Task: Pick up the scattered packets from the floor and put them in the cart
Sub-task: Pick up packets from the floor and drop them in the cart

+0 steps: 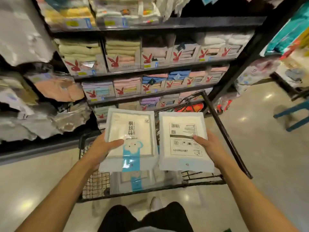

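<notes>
My left hand (107,144) grips a white packet with a blue strip and dark lettering (132,131), held flat above the cart. My right hand (206,144) grips a second white packet (182,131), its printed label side facing up. The two packets sit side by side over the black wire cart (200,180). Another white packet with a blue strip (138,180) lies inside the cart, below the one in my left hand.
Dark shelves (150,71) of boxed towels with red rabbit logos stand just behind the cart. Bagged goods (41,118) crowd the left. A blue stool (294,113) stands on the shiny floor at the right. My legs are at the bottom edge.
</notes>
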A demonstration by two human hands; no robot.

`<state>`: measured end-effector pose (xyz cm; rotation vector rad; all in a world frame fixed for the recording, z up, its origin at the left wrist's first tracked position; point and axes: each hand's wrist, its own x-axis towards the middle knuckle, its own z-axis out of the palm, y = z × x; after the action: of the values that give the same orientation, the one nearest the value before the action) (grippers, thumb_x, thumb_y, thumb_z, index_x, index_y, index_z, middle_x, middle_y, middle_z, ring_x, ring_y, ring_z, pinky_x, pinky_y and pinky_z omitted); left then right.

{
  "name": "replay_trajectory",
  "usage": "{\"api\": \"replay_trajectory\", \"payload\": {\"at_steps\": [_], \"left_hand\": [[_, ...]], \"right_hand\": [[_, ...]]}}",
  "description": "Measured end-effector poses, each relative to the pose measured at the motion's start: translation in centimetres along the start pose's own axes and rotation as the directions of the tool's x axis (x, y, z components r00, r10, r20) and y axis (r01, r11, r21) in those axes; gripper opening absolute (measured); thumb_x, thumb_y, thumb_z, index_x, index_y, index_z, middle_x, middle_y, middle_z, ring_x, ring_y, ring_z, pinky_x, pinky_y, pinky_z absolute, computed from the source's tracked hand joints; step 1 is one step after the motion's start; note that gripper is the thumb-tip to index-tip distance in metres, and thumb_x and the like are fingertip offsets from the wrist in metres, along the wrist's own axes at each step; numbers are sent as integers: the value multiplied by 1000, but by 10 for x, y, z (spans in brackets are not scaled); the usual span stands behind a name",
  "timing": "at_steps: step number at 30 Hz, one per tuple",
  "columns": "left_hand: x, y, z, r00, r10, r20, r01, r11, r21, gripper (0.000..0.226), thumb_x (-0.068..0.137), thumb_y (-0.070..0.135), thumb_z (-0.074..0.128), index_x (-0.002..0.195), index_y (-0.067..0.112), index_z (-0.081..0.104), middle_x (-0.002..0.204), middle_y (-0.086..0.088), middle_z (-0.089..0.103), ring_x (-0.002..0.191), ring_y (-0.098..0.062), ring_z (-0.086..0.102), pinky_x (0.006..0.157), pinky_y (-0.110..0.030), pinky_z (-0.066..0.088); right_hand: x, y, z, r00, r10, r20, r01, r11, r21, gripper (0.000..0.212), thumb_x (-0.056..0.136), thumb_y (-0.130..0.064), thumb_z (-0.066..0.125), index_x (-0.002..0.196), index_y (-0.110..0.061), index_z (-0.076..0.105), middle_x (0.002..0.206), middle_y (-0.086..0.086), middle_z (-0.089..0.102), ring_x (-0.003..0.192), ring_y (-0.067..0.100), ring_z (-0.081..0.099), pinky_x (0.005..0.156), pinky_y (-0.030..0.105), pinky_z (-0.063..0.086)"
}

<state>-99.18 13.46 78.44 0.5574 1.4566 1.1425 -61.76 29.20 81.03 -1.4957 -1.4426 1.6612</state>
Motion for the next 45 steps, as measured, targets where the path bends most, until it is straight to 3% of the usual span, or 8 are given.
{"api": "replay_trajectory", "payload": {"at_steps": [5,14,18,23,27,34,39,45], "left_hand": [[23,-57,-1,984,-129,-124,129,992,-7,49,88,13,78,134,23,62,121,-6,75,109,-32,73,94,-58,57],[69,-152,7,951,-257,-171,278,954,111,58,80,18,86,131,20,61,116,2,72,109,-18,70,93,-47,59],[86,-199,7,933,-300,-200,334,928,166,34,89,-2,72,119,11,63,94,11,76,93,-6,74,70,-19,59],[101,-244,5,901,-352,-254,407,889,211,45,87,7,80,129,12,65,113,6,74,111,-21,69,101,-41,53],[111,-249,10,882,-359,-305,423,888,179,48,86,-1,77,132,3,62,123,-5,71,112,-22,67,89,-27,59],[109,-265,3,852,-371,-370,450,880,152,55,82,-7,78,133,1,60,124,-10,71,117,-30,67,97,-53,58],[102,-271,12,854,-349,-386,447,871,202,53,84,8,82,132,10,60,121,-4,73,113,-25,69,95,-51,59],[85,-247,29,860,-160,-484,417,768,486,56,83,14,80,128,14,46,101,10,58,91,-17,65,57,-21,57]], "right_hand": [[64,47,-14,995,58,86,-51,995,-88,44,99,-17,70,140,-30,60,133,3,72,119,31,71,102,61,54],[113,160,20,959,253,131,-222,951,-215,48,95,-17,76,139,-24,57,127,2,74,112,26,74,93,59,60],[134,198,34,940,317,122,-281,928,-246,48,94,-18,76,137,-30,57,128,-1,74,112,23,74,91,54,62],[157,236,51,928,368,53,-331,883,-333,49,97,-14,73,139,-16,48,126,1,70,110,23,71,87,46,64],[164,256,61,936,353,-13,-309,801,-513,48,97,-24,74,134,-17,44,124,2,66,112,24,68,94,47,61],[165,260,70,928,372,-27,-291,676,-677,45,100,-26,68,137,-19,43,123,7,68,109,29,67,91,51,58],[159,264,71,908,416,-46,-313,603,-734,46,101,-29,67,135,-19,39,113,5,65,97,25,64,87,50,59],[149,248,69,930,341,-135,-327,604,-727,56,88,-28,78,125,-17,38,121,7,60,111,31,65,91,52,60]]}}
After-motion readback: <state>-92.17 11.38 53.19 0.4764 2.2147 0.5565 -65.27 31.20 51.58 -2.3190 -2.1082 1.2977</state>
